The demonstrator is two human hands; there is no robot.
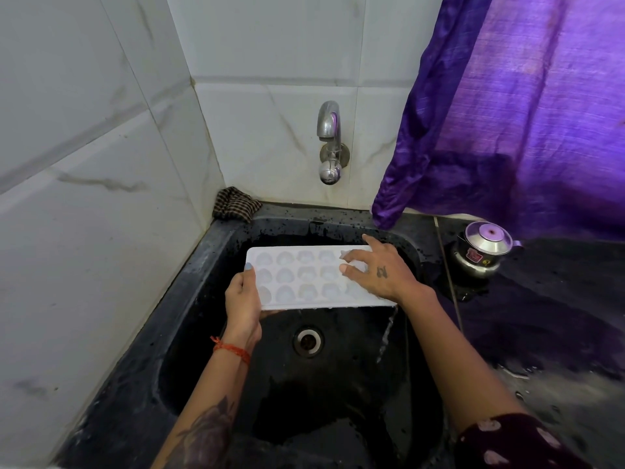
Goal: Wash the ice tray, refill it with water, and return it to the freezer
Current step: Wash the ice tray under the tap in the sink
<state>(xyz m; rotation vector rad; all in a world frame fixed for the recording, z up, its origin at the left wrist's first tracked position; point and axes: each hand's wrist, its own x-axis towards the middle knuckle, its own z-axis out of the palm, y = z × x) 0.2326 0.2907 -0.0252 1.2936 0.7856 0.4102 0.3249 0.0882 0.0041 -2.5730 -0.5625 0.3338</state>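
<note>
The left hand (244, 299) enters from the lower centre of the frame, forearm angled up and slightly right, a red thread band (232, 350) at the wrist. Its thumb lies on top of the ice tray (304, 275) at the tray's left end, and the remaining fingers curl under that edge, clamping it. The right hand (378, 269) reaches in from the lower right, palm down, fingers spread apart and laid flat on the tray's right-hand cells; the index finger extends past the far rim.

The underside of the tray and the left hand's lower fingers are hidden. The right end of the tray is covered by the right hand. Cell contents are hard to make out; the cells appear pale and translucent. A thin stream of water (389, 330) falls from the tray's lower right corner.

The ice tray is held above the black sink (203, 299), in the centre of the frame, cells facing up. Its long axis runs left to right across the frame, and the right end sits slightly lower.

A chrome tap (328, 130) is mounted on the tiled wall above. A checked cloth (235, 204) lies at the sink's upper left corner. A steel kettle (482, 248) stands on the dark table at the right, below a purple curtain (524, 113).
</note>
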